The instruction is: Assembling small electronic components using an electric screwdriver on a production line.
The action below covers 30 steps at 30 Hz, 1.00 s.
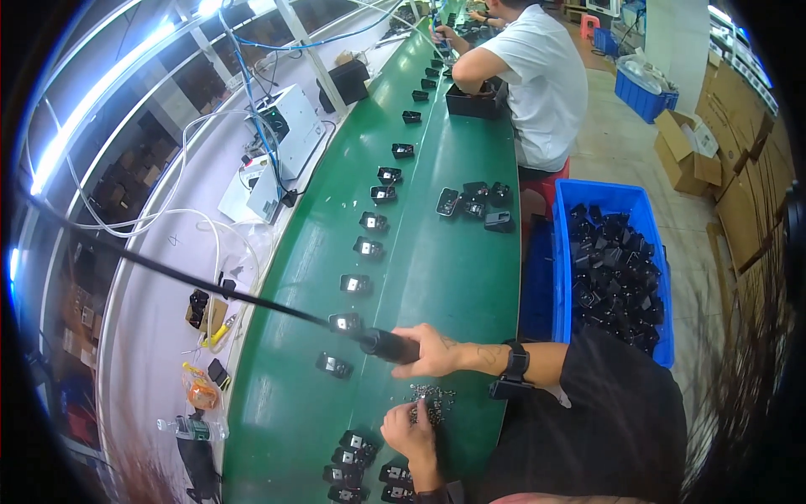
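In my right hand (432,351) is a black electric screwdriver (389,344), fingers wrapped round its barrel, above the green work belt (453,294). A long dark cord runs from it to the upper left; its tip cannot be made out. My left hand (409,430) is lower down, fingertips curled together at the edge of a small pile of metal screws (435,401). Whether a screw is between them is hidden. Nearest the screwdriver are small black housings with metal plates (334,364), part of a line up the belt. More black housings (353,454) cluster beside my left hand.
A blue crate (667,302) full of black parts stands right of the belt. Loose housings (474,202) lie further up. A co-worker in a white shirt (541,84) sits beyond. The left shelf holds a white machine (290,134), a yellow-handled tool (220,333) and a bottle (193,428).
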### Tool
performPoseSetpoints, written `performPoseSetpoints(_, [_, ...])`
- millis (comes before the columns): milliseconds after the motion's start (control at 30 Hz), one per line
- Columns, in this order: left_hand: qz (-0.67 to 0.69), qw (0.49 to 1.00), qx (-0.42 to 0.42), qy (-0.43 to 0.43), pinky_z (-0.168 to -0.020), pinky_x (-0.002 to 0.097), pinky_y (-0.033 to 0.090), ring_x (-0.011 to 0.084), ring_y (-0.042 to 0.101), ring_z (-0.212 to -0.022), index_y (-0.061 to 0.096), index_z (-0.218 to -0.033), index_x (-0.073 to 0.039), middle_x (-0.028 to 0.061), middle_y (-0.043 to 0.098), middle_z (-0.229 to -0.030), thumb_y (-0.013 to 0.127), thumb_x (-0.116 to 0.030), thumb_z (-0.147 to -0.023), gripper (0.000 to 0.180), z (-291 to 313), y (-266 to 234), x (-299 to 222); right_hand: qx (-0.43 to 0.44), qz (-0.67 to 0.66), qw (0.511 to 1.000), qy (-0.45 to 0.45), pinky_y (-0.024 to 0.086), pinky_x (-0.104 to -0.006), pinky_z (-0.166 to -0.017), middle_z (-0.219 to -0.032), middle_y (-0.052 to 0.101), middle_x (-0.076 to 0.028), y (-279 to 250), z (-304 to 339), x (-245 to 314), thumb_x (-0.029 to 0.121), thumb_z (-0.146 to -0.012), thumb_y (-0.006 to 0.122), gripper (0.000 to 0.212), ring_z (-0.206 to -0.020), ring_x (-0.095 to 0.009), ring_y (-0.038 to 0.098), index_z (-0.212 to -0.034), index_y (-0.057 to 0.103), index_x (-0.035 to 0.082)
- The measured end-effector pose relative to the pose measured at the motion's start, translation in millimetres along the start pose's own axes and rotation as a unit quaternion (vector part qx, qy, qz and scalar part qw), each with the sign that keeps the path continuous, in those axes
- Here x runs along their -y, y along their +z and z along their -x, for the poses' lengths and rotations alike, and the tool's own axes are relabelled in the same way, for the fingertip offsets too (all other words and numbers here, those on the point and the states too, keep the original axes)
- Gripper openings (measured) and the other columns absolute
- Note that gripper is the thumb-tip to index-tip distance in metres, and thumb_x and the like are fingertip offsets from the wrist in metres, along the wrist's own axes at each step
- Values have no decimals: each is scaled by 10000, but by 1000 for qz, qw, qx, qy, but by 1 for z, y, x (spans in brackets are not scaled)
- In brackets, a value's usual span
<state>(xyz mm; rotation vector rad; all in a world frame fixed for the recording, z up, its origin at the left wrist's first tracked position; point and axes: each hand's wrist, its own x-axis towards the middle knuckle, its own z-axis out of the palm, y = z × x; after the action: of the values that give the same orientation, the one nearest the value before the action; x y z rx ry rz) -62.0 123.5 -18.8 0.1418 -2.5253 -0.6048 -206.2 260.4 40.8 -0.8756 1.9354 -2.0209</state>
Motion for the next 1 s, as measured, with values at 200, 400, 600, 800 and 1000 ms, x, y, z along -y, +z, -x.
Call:
performPoseSetpoints(200, [136,988,-42,-63,-584,277,467,182,609,-621,684,-867,-17,94,665,-769,707,-73,-804,87,0,-5,-8,-17,-28,999,17,437,-295,-647,-718,550,-4,-5,1,-12,178,-723,771,376,-681,-105,480,-1009,575,30])
performPoseSetpoints(400, [430,840,-72,-322,-560,217,460,105,578,-608,672,-928,67,68,660,-765,699,-30,-829,141,2,-13,-23,-23,107,993,-43,445,-288,-613,-730,584,-29,0,-2,23,134,-736,719,418,-650,-91,503,-1100,552,14])
performPoseSetpoints(600, [552,692,-89,-457,-464,186,389,63,503,-543,619,-1007,14,22,610,-756,668,-78,-878,166,6,-19,-26,24,-4,996,-89,454,-274,-574,-723,587,-29,24,1,50,26,-734,695,332,-641,-103,576,-1010,510,19])
performPoseSetpoints(800, [665,614,-122,-406,-437,196,349,69,459,-503,578,-874,-18,23,584,-721,605,-157,-932,152,24,-38,-22,40,-293,949,-108,460,-250,-583,-732,585,-34,50,27,80,-91,-774,615,276,-662,-96,577,-987,483,25])
performPoseSetpoints(1000, [683,574,-139,-430,-423,211,308,55,439,-488,564,-837,-81,-22,537,-675,566,-260,-961,218,43,-64,-22,74,-431,892,-114,483,-327,-651,-694,556,-61,68,43,92,-85,-795,567,273,-619,-145,562,-1019,451,17])
